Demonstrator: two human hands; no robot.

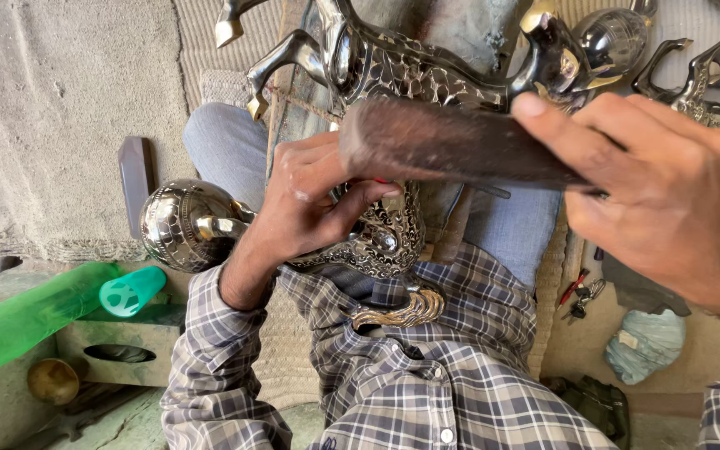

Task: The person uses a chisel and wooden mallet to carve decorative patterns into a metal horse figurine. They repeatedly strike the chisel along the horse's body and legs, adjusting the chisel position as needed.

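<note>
The wooden block (pixel 452 150) runs pretty much left-right across the view, its blunt end toward the left hand (pixel 310 204), the other end wrapped in the right hand (pixel 668 196), which is clamped around it. It sits just above the engraved metal animal figure (pixel 385 237) lying across the person's lap. The left hand is pinched shut on what's probably a small tool (hard to tell, mostly hidden) pressed to the figure. Lower left, a box (pixel 118 346) carries a green bottle (pixel 35 312).
</note>
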